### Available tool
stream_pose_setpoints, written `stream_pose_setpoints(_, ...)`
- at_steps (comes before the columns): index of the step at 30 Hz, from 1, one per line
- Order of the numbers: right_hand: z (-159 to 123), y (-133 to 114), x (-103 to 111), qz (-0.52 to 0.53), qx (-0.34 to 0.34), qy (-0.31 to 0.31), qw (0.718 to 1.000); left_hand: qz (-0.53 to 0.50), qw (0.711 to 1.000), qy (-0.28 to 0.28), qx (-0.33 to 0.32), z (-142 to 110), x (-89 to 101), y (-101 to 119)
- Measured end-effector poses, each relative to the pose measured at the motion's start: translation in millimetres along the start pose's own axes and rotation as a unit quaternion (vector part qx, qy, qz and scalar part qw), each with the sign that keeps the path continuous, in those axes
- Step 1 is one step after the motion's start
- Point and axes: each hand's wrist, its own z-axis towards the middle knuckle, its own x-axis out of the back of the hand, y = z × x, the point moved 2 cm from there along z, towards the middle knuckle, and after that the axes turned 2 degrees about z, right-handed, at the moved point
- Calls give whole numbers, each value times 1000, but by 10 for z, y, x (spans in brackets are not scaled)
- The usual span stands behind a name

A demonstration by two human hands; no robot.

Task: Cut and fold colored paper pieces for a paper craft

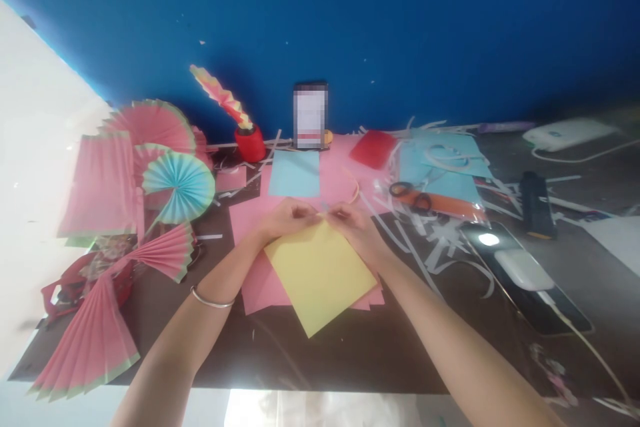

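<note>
A square of yellow paper (323,273) lies turned like a diamond in front of me, one corner pointing to the table's front edge. My left hand (293,219) and my right hand (347,221) meet at its far corner, fingers pinched on the sheet there. Whether that corner is folded I cannot make out. Beneath the yellow sheet are pink paper sheets (255,287), spread over the dark table. Just beyond my fingers lies a light blue paper square (295,173).
Pleated paper fans (177,187) crowd the left side. A phone (311,117) leans on the blue wall. To the right are scissors (410,195), white paper strips (445,243), blue sheets (435,173) and a large phone (530,307) with a cabled white device (525,270) on it.
</note>
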Motion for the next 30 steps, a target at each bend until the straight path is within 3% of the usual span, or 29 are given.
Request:
stream_pose_setpoints(15,-10,10,-4,-1,-15,0,1000,-40,999,7,14,-11,-2,-17)
stream_pose_setpoints(18,-15,0,-12,-21,-10,11,1000,-49,999,-12,1,-16,-4,1)
stream_pose_setpoints(30,-5,2,-14,-15,-3,-6,1000,17,999,-29,-5,-8,-2,19)
